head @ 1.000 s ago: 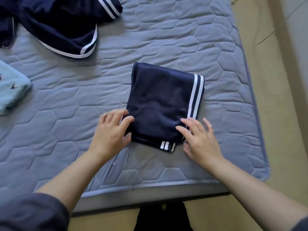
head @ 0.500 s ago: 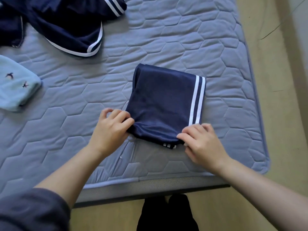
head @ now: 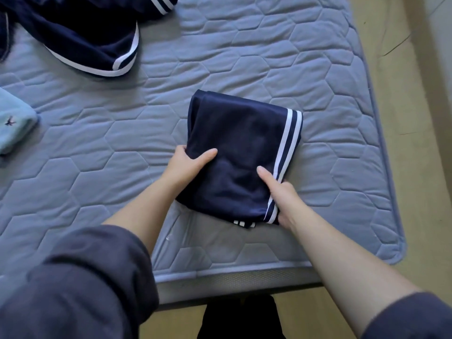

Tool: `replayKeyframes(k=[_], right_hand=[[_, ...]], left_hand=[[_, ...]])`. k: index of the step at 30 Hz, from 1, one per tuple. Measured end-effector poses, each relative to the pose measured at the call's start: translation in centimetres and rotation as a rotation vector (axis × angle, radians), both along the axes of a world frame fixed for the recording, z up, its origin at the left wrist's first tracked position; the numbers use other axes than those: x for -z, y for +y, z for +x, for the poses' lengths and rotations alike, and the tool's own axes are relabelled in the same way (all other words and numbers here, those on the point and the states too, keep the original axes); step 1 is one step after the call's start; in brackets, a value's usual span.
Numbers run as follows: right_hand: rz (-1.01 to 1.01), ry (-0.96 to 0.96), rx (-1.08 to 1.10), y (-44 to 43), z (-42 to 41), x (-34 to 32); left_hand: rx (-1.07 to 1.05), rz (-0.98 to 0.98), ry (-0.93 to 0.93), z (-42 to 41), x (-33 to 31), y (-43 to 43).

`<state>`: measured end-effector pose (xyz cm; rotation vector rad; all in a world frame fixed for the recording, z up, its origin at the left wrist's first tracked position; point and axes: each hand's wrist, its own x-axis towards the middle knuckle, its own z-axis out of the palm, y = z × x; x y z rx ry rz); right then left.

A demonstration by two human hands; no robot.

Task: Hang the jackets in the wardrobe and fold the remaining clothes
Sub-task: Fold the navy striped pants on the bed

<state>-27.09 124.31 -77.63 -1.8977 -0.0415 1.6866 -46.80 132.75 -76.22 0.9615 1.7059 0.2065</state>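
Note:
A folded navy garment point(head: 242, 145) with two white stripes along its right edge lies on the blue quilted mattress point(head: 269, 57), its near end raised. My left hand point(head: 188, 165) grips its left edge, thumb on top and fingers tucked under. My right hand point(head: 281, 192) holds its right striped edge, thumb on the cloth and fingers hidden beneath. An unfolded navy garment point(head: 80, 33) with white trim lies crumpled at the far left.
A folded light blue piece point(head: 12, 126) with small dark bird prints sits at the left edge. The mattress ends close in front of me and on the right, with tan floor point(head: 403, 118) beyond. A thin cable runs over the floor at the top right.
Both hands slid from pinching the near corners to under the folded garment's sides, thumbs on top. Its near end has come up off the mattress.

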Motion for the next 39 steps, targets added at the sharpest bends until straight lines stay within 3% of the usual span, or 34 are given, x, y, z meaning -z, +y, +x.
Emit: replayKeyframes(k=[6,13,19,26,31,39], right_hand=[[-0.037,0.255,0.004,-3.7,0.2,-3.1],[-0.104,0.511,0.030,-6.7,-0.2,-17.9],[-0.050,0.539,-0.119,-8.2,-1.2,-32.7],[-0.093,0.578,-0.499,-12.7,-4.2,-43.5],[-0.156,0.513,-0.904,-17.6,-8.4,-49.0],[-0.247,0.434,-1.606,-34.9,-17.9,-53.3]], left_hand=[[0.030,-0.391,-0.212,-2.1,-3.1,-3.8],[-0.265,-0.442,-0.389,-3.5,-18.7,-8.6],[-0.528,-0.443,-0.459,-5.3,-33.4,-15.8],[-0.992,-0.188,-0.508,-6.0,-44.5,-29.9],[-1.434,-0.025,-0.573,-4.2,-49.2,-43.2],[-2.081,0.309,-0.580,0.7,-54.2,-66.5]])
